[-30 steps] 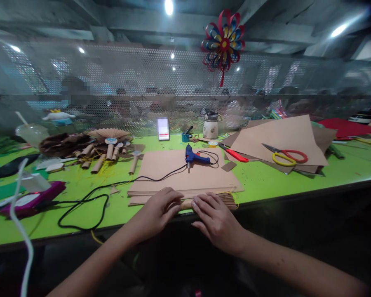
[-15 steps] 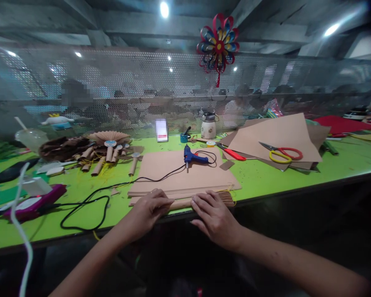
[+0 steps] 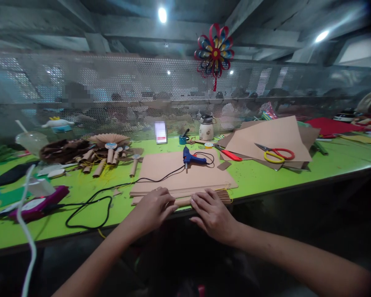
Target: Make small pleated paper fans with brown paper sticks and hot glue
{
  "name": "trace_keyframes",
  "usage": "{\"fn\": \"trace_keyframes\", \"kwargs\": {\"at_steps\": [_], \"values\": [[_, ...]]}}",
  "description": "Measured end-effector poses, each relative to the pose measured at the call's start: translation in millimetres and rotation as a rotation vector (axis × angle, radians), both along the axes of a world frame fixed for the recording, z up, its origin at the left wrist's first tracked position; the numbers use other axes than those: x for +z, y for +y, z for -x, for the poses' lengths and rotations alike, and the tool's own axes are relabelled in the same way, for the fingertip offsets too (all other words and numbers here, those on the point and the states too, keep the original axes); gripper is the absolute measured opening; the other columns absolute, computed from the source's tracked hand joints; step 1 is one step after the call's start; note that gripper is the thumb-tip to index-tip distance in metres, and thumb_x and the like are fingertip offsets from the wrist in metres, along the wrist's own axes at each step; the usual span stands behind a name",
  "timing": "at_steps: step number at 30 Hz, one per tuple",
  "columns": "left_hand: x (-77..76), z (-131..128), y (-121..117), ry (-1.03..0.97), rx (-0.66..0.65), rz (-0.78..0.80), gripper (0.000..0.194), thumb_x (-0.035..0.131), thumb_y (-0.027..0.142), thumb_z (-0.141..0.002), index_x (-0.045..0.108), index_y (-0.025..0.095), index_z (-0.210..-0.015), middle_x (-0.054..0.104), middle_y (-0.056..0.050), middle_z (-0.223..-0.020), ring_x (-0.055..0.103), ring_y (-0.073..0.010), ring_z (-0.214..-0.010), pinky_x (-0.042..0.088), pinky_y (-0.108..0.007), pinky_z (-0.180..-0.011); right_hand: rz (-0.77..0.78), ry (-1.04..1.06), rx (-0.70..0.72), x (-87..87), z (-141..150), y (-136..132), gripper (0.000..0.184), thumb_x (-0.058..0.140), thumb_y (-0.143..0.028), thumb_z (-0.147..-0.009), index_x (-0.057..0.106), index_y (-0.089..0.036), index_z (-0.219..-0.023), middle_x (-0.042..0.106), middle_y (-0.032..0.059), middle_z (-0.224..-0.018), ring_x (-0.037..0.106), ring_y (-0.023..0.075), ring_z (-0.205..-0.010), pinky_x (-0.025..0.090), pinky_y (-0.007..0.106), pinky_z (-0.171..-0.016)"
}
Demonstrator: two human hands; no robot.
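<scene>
A narrow brown paper roll (image 3: 183,201) lies along the table's front edge, with pleated brown paper (image 3: 225,196) and yellow thread at its right end. My left hand (image 3: 153,207) grips the left part of the roll, fingers bent over it and thumb in front. My right hand (image 3: 213,215) lies over the right part, fingers curved on top and thumb lower at the near side; its palm hides where roll and pleats meet. Just behind is a stack of brown paper sheets (image 3: 160,165), with a blue glue gun (image 3: 193,157) resting on it.
Red-and-yellow-handled scissors (image 3: 275,154) lie on large brown sheets (image 3: 266,136) at right. A red-handled cutting tool (image 3: 231,155) is nearer the middle. Finished paper fans (image 3: 109,146) sit at left. The glue gun's black cord runs towards a purple power strip (image 3: 40,204).
My left hand slid left along the roll, uncovering more of it, then came slightly back right. My right hand stays on the roll. The camera view has shifted a little.
</scene>
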State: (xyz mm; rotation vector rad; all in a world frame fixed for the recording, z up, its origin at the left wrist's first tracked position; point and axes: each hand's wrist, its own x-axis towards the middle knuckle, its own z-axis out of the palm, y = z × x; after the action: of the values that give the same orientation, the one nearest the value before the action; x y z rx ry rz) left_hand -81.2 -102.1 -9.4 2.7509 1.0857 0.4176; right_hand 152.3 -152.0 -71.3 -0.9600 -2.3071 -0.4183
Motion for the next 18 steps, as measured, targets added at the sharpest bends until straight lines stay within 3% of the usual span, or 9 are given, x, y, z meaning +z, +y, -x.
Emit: {"fn": "trace_keyframes", "kwargs": {"at_steps": [5,9,14,16,18], "values": [[-0.4,-18,3,-0.019,-0.010,-0.014,0.025,0.049,0.025,-0.096,0.071,0.017,-0.088,0.060,-0.006,-0.087,0.057,-0.0176,-0.081,0.040,-0.027,-0.072,0.030,-0.021,-0.001,1.6,0,-1,0.039,0.052,-0.032,-0.097,0.055,-0.007,-0.127,0.064,0.0160,-0.126,0.051,0.0315,-0.118,0.031,0.056,-0.104],[-5.9,-18,6,-0.063,-0.016,-0.007,0.025,0.048,0.024,-0.096,0.071,0.017,-0.090,0.058,-0.006,-0.087,0.056,-0.0166,-0.079,0.039,-0.026,-0.070,0.095,-0.014,0.007,14.7,-1,-1,0.036,0.053,-0.032,-0.096,0.057,-0.009,-0.124,0.065,0.0165,-0.121,0.052,0.0309,-0.113,0.033,0.057,-0.101],[-8.9,-16,9,-0.067,-0.019,-0.017,0.024,0.048,0.022,-0.095,0.069,0.016,-0.086,0.057,-0.005,-0.085,0.055,-0.0169,-0.079,0.039,-0.027,-0.070,0.297,0.196,0.118,29.7,-11,13,0.015,0.058,-0.018,-0.092,0.065,-0.017,-0.105,0.066,0.0096,-0.100,0.057,0.0224,-0.097,0.048,0.039,-0.086],[-8.9,-16,9,-0.066,-0.020,-0.031,0.023,0.048,0.022,-0.095,0.069,0.017,-0.085,0.057,-0.005,-0.084,0.054,-0.0171,-0.079,0.038,-0.027,-0.069,0.341,0.284,0.094,31.3,-15,19,0.018,0.062,-0.013,-0.088,0.064,-0.016,-0.106,0.064,0.0103,-0.103,0.057,0.0213,-0.098,0.049,0.036,-0.085],[-8.2,-16,8,-0.063,-0.026,-0.044,0.022,0.049,0.021,-0.094,0.068,0.017,-0.083,0.057,-0.004,-0.083,0.054,-0.0172,-0.078,0.038,-0.027,-0.069,0.363,0.212,0.008,33.1,-17,24,0.019,0.066,-0.015,-0.086,0.064,-0.015,-0.105,0.064,0.0110,-0.102,0.056,0.0227,-0.098,0.048,0.037,-0.083]]}}
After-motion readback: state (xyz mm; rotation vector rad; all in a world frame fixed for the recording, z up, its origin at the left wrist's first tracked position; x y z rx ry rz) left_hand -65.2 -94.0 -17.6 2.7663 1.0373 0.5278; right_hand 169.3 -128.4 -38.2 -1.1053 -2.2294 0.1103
